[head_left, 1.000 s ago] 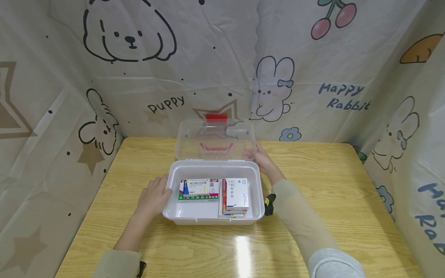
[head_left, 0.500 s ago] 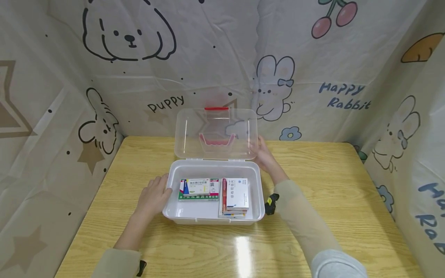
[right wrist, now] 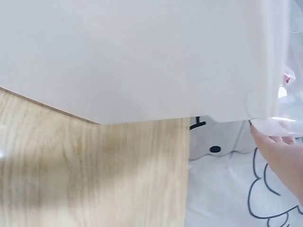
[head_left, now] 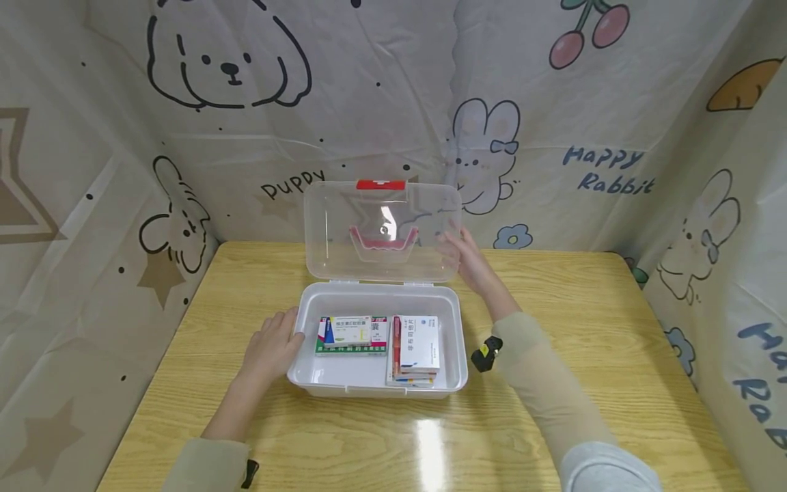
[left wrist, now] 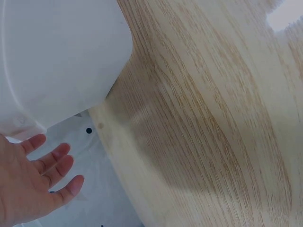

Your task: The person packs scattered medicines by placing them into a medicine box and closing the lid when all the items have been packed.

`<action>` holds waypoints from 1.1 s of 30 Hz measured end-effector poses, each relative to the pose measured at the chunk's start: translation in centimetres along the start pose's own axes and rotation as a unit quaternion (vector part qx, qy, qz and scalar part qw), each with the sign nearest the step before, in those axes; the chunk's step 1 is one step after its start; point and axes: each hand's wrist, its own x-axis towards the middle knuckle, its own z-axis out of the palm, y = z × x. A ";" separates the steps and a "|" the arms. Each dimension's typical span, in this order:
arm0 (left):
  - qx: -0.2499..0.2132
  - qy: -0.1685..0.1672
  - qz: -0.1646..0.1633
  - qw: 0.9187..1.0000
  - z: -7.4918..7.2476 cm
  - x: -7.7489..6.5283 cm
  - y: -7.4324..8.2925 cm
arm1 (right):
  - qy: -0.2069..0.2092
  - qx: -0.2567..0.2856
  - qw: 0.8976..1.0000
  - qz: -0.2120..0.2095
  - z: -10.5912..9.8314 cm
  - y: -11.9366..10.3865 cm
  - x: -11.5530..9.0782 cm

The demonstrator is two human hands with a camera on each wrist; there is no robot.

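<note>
A white plastic storage box (head_left: 378, 392) stands on the table with its clear lid (head_left: 332, 236) raised at the back hinges. Inside lie medicine boxes: a small white one (head_left: 350, 330) on a green-and-red one (head_left: 352, 351), and a stack (head_left: 421, 342) to the right. My left hand (head_left: 270, 348) rests at the box's left side, fingers relaxed near the rim in the left wrist view. My right hand (head_left: 472, 263) touches the lid's right side, its fingers showing through the clear plastic behind it. In the right wrist view, that hand is partly cut off at the frame's edge.
The lid carries a red latch (head_left: 381, 184) and a pink handle (head_left: 384, 240). The wooden table (head_left: 553, 307) ends at a printed cloth (head_left: 381, 89) hung behind and at both sides. A black strap buckle (head_left: 486, 353) sits at the right sleeve.
The lid has swung up from leaning far back to nearly upright. My right hand has risen with it; the left hand and the medicine boxes have stayed put.
</note>
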 end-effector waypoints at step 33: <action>-0.010 0.006 0.006 1.000 0.2 0.0 -0.2 | 0.107 -0.165 0.962 -0.188 4.0 -4.8 -4.7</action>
